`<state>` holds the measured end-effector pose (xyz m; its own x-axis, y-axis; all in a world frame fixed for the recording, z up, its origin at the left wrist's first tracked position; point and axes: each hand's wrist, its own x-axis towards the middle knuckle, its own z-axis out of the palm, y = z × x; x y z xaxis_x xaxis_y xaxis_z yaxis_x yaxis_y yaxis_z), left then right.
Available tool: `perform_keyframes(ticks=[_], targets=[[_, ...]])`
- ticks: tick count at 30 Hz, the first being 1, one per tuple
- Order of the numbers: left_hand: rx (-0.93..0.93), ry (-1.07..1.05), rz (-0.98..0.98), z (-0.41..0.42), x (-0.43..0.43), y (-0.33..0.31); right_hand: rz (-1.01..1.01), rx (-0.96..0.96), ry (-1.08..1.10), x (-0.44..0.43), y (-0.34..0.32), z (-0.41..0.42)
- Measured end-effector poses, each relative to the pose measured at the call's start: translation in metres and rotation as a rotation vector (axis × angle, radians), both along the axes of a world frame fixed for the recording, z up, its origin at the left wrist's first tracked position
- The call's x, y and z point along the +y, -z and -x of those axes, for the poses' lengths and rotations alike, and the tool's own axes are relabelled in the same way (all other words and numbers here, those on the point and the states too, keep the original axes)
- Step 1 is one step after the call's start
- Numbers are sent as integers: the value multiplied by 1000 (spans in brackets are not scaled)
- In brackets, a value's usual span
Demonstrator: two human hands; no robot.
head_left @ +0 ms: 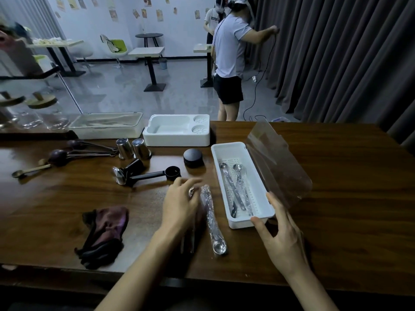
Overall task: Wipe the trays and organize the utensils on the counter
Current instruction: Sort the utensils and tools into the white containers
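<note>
A long white utensil tray (pixel 258 221) lies on the wooden counter (pixel 336 198), its clear lid (pixel 276 158) tilted open to the right. Two plastic-wrapped spoons (pixel 235 189) lie inside it. My right hand (pixel 280 236) touches the tray's near corner, thumb and fingers spread around it. My left hand (pixel 179 203) hovers over wrapped utensils just left of the tray, fingers loosely curled; whether it grips one is hidden. Another wrapped spoon (pixel 213 223) lies beside that hand. A dark crumpled cloth (pixel 103 232) sits at the near left.
A white moulded tray (pixel 177 140) and a lidded white box (pixel 107 129) stand at the back. Two steel cups (pixel 133 149), a black scoop (pixel 157 175), a tamper (pixel 125 173), a black round lid (pixel 193 157) and dark ladles (pixel 67 153) lie left. Two people stand beyond the counter.
</note>
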<state>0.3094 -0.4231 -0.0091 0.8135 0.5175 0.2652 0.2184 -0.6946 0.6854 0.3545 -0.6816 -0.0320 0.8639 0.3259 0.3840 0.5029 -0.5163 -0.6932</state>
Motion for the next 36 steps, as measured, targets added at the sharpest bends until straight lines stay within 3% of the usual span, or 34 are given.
perform_keyframes(ticks=[3, 15, 17, 21, 25, 28, 31, 36], targets=[[172, -10, -29, 22, 10, 8, 13, -4, 6, 0, -1, 1], [273, 48, -190, 28, 12, 5, 30, 27, 10, 2, -1, -1], [240, 37, -130, 29, 13, 7, 36, 22, 1, 3, -1, 0], [64, 72, 215, 20, 12, -1, 32, 21, -8, 3, -1, 0], [-99, 133, 348, -3, 2, -20, 37, 18, -12, 2, 0, -1], [-123, 168, 290, -23, -19, -37, 33, 24, -13, 2, 0, -1], [-112, 155, 109, -50, -39, -40, 27, 30, -7, 2, 0, -1], [95, 141, -150, -76, -44, -20, 19, 40, 0, 1, -1, 0]])
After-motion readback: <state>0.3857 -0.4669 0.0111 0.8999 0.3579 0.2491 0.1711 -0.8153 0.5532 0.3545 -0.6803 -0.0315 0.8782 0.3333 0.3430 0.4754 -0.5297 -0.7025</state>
